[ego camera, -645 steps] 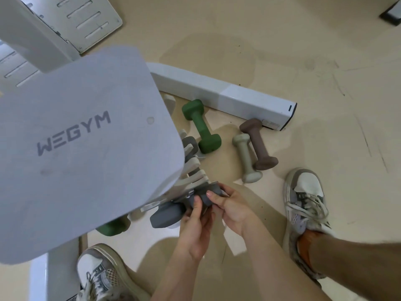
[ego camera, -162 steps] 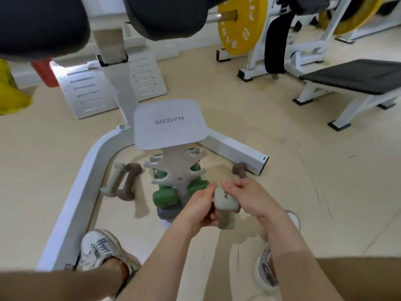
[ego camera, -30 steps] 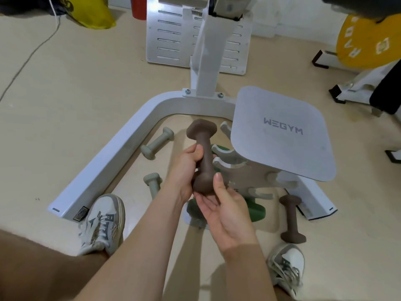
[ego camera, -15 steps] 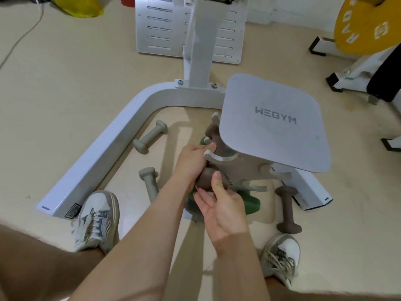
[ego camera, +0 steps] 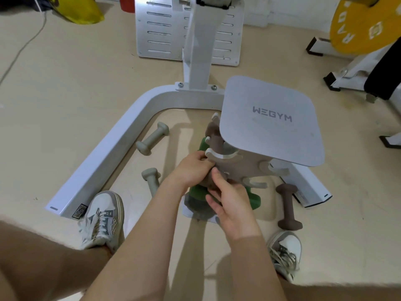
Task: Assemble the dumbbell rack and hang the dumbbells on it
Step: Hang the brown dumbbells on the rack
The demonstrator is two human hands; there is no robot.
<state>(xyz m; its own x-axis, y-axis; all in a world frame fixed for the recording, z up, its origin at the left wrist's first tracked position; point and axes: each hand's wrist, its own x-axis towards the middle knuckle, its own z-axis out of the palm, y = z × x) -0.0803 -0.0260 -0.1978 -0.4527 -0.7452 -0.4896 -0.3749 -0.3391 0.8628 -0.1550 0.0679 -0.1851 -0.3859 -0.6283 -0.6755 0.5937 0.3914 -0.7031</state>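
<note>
The pale dumbbell rack [ego camera: 243,165] stands on the floor, partly under a grey WEGYM plate [ego camera: 271,122]. A brown dumbbell [ego camera: 213,135] lies in the rack's upper left hooks. My left hand [ego camera: 191,168] and my right hand [ego camera: 230,196] both hold its near end, which is largely hidden by my fingers. Green dumbbells [ego camera: 252,198] and a grey one [ego camera: 195,205] hang lower on the rack. On the floor lie two pale dumbbells [ego camera: 153,137] [ego camera: 152,179] at the left and a second brown dumbbell [ego camera: 287,206] at the right.
A white machine frame [ego camera: 104,153] curves around the rack, with its upright post [ego camera: 200,46] and a slotted plate behind. My two shoes [ego camera: 103,216] [ego camera: 284,253] flank the rack. A yellow weight plate [ego camera: 360,25] and another machine stand at the far right.
Both hands have carried the brown dumbbell down from upright in front of the rack into its upper left hooks. The view has shifted slightly.
</note>
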